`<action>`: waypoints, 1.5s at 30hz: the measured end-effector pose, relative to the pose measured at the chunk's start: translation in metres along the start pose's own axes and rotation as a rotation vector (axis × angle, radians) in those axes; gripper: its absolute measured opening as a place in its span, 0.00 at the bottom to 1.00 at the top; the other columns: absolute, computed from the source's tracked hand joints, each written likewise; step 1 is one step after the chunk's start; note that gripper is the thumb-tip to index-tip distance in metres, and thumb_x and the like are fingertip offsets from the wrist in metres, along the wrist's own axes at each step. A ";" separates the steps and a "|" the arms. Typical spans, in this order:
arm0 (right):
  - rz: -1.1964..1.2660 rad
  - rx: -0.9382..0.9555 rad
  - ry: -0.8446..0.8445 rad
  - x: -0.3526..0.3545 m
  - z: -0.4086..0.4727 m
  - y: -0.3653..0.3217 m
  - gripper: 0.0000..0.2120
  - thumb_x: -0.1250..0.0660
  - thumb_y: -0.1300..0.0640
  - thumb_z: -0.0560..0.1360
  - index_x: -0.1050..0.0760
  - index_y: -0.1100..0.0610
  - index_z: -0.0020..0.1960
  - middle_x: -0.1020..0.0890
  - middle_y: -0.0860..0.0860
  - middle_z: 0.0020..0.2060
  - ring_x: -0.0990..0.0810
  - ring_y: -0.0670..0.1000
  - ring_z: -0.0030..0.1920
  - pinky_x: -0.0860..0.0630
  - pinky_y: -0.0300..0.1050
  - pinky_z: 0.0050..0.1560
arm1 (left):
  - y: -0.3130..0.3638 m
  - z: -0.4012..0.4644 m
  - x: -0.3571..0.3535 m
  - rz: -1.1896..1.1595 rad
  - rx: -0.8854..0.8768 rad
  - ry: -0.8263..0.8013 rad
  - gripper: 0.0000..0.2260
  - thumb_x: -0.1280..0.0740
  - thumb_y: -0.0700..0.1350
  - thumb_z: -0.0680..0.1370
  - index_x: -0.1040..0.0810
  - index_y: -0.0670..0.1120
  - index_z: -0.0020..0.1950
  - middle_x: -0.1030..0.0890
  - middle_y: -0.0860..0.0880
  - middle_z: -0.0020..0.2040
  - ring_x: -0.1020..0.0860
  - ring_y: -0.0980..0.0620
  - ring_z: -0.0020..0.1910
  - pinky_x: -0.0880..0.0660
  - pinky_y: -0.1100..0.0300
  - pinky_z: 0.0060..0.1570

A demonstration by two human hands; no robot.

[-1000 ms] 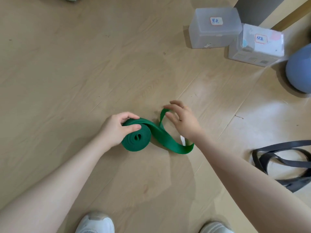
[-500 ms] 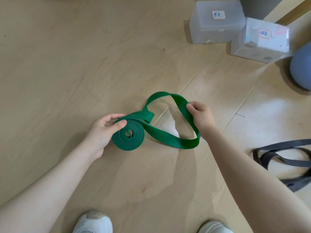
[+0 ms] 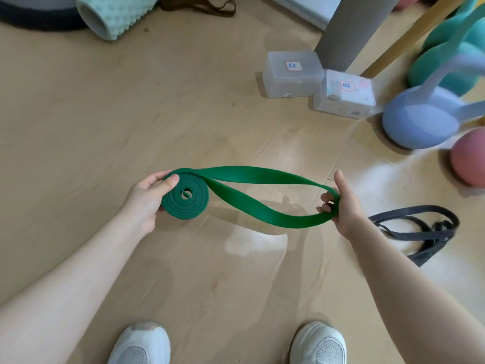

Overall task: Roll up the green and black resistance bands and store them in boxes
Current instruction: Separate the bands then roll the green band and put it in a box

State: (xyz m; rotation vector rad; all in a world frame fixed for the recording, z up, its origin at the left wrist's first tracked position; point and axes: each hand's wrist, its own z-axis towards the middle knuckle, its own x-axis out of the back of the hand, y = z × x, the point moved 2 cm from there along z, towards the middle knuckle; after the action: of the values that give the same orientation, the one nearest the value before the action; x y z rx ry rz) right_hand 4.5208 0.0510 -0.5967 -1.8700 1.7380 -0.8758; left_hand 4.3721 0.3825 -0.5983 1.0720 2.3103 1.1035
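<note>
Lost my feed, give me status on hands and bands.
Left hand grips green rubber band's coil; right hand holds its loop end. Black band unrolled on floor. Nothing obstructing.

1. Bare wooden floor (image 3: 110, 122) spreads wide to the left and ahead of the hands — open passage there.
2. Ahead and to the right, two translucent lidded boxes (image 3: 292, 74) (image 3: 343, 94) sit touching each other, with bare floor in front of them.
3. Just right of the boxes a lilac kettlebell (image 3: 420, 122) and a pink ball (image 3: 469, 158) crowd the approach from that side.
4. The black band (image 3: 420, 232) sprawls on the floor near the right forearm.
5. Far left — a foam roller (image 3: 112, 14).
6. Two white shoes (image 3: 139, 342) (image 3: 319, 342) bound the near edge.
</note>
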 end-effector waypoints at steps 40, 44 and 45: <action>-0.619 0.164 0.000 0.006 0.010 0.046 0.13 0.35 0.56 0.76 0.28 0.55 0.60 0.30 0.53 0.59 0.29 0.53 0.55 0.32 0.44 0.53 | -0.009 -0.011 -0.011 0.196 -0.059 -0.088 0.07 0.32 0.42 0.74 0.22 0.54 0.48 0.19 0.51 0.49 0.22 0.53 0.49 0.28 0.59 0.52; -0.681 0.547 -0.214 -0.046 -0.023 0.019 0.12 0.36 0.54 0.76 0.28 0.52 0.60 0.24 0.46 0.59 0.28 0.46 0.60 0.31 0.43 0.60 | 0.000 -0.021 -0.026 0.299 -0.188 -0.237 0.10 0.32 0.37 0.74 0.22 0.52 0.51 0.19 0.53 0.50 0.21 0.59 0.47 0.25 0.68 0.45; -0.696 0.628 -0.313 -0.061 -0.035 0.010 0.10 0.37 0.53 0.77 0.27 0.51 0.58 0.23 0.44 0.58 0.27 0.45 0.60 0.31 0.43 0.61 | 0.002 -0.023 -0.029 0.323 -0.217 -0.275 0.11 0.32 0.37 0.73 0.22 0.53 0.50 0.19 0.53 0.50 0.20 0.60 0.47 0.24 0.68 0.45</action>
State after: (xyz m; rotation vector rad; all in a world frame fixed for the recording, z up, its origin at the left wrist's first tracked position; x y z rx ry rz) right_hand 4.4881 0.1141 -0.5886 -2.0028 0.5060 -1.1198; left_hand 4.3778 0.3492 -0.5823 1.4410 1.8030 1.2020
